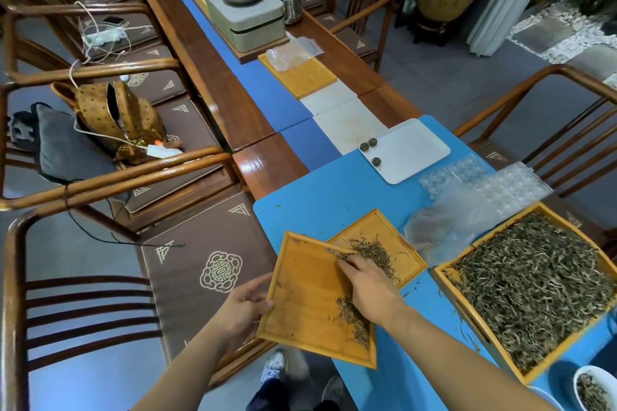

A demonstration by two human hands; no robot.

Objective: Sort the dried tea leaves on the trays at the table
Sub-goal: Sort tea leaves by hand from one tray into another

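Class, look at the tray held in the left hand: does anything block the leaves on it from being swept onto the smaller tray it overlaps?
Nothing visible does. The held tray overlaps the smaller tray at its far corner, and the right hand lies on the leaves. Only the held tray's raised rim lies between the two.

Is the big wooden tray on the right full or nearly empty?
Full: the big tray is covered with dried tea leaves, almost hiding its floor.

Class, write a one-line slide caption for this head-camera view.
Left hand tilts a small wooden tray while right hand sweeps tea leaves.
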